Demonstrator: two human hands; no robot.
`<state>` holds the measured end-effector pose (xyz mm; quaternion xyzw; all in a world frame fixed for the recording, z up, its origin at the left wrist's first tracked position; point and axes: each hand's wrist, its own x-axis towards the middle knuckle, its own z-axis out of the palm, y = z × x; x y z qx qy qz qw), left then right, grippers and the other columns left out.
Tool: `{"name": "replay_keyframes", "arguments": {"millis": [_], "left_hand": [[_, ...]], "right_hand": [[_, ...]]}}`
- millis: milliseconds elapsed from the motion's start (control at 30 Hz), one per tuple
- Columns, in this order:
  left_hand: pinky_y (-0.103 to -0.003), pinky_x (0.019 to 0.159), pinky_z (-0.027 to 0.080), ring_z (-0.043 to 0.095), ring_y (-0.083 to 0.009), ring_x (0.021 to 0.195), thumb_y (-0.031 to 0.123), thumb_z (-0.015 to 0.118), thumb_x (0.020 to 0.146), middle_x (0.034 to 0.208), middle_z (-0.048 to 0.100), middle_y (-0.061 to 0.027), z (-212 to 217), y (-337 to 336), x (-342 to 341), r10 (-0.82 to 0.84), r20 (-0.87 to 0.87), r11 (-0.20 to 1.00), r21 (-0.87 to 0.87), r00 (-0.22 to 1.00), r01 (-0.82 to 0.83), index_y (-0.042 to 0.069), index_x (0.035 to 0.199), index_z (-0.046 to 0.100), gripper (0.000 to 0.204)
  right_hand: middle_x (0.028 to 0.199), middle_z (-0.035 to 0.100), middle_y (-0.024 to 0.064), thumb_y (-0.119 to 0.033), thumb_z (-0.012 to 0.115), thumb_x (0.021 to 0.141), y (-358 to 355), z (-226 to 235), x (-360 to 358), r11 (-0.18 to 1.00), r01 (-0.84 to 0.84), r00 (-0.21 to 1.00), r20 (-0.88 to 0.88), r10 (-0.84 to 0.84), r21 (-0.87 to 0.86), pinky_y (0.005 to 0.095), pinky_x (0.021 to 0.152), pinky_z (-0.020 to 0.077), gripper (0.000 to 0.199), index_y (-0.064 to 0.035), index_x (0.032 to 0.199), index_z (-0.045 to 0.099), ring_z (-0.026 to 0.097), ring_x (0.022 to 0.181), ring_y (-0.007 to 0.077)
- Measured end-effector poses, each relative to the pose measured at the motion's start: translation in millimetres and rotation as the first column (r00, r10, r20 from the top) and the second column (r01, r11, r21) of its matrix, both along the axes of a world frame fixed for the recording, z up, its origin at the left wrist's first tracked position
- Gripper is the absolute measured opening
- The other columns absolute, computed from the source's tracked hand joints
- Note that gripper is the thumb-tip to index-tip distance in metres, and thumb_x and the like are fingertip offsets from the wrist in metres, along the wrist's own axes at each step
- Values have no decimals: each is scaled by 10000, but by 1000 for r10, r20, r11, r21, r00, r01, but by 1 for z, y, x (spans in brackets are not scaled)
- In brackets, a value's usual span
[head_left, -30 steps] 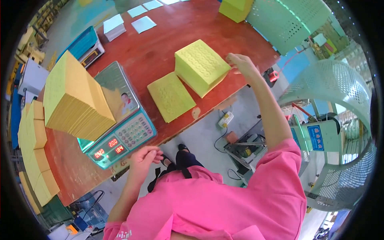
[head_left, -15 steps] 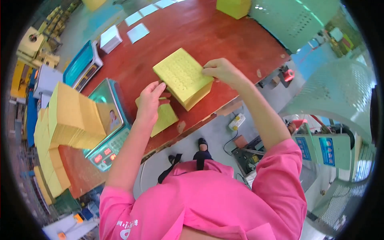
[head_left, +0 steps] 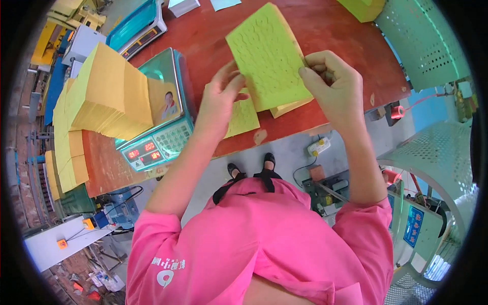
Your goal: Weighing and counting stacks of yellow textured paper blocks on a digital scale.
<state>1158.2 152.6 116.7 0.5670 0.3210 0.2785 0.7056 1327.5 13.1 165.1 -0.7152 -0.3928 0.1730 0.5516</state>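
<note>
At the bottom of the frame the person's pink top fills the near view, and both forearms rise from it toward the middle. Between them, on the grey floor, two black shoes (head_left: 249, 168) show, partly hidden by the top.

The left hand (head_left: 219, 96), just left of centre, has its grip pressed against the left edge of a stack of yellow-green sheets (head_left: 267, 56); the fingers lie on the face of the stack and the thumb is hidden beneath it. The right hand (head_left: 333, 84), right of centre, pinches the stack's right edge, fingers curled over the top; its thumb cannot be made out clearly. The stack is lifted above the red-brown surface (head_left: 325, 30), tilted, in the upper middle of the frame.

Beneath the stack a second yellow-green pile (head_left: 243, 118) rests on the surface, mostly covered by the left hand and the held sheets; a pale corner shows at its lower right.

To the left stands a weighing scale (head_left: 157, 140) with red digits too small to read. A tall pile of orange-yellow sheets (head_left: 109, 94) sits on its pan and hides most of it. More orange-yellow stacks (head_left: 66, 147) line the left rim, bent by the lens.

Farther off, at the upper left, a second scale (head_left: 137, 25) is cut off by the frame's top edge, as is another yellow-green block (head_left: 363, 7) at the upper right.
</note>
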Motion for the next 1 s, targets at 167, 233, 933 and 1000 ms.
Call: {"name": "replay_keyframes", "arguments": {"millis": [167,233,933,1000], "left_hand": [[-307,850,527,627,-138,1034,75,565,966,1154,658,-62,15,10,-63,107,191,980,-188,976,-71,22,1452,416,511],[-306,831,529,639,-138,964,60,573,963,1098,667,-72,-14,23,-89,142,-28,989,49,990,-140,11,1444,423,506],[-470,1051,403,476,-439,1208,-54,601,762,1288,490,-270,-93,-15,-82,308,-265,609,793,913,25,-41,1259,512,505],[-479,1074,388,428,-471,1275,5,668,769,1392,398,-303,-95,-23,-85,316,-293,602,797,903,48,-26,1314,472,579]], "right_hand": [[806,675,54,-91,668,901,21,-36,-55,999,-8,964,-266,20,44,248,628,510,171,41,1009,662,609,729,73],[814,680,68,-86,658,907,31,-58,-79,1000,-11,945,-326,8,-10,263,627,521,176,41,1028,666,620,729,86],[1012,673,244,-223,554,944,29,-143,-101,920,152,925,379,-4,-362,469,816,518,328,-27,1197,624,659,934,406],[1048,667,252,-210,547,950,25,-149,-99,938,104,919,393,37,-331,465,836,515,342,-7,1217,613,655,960,406]]}}
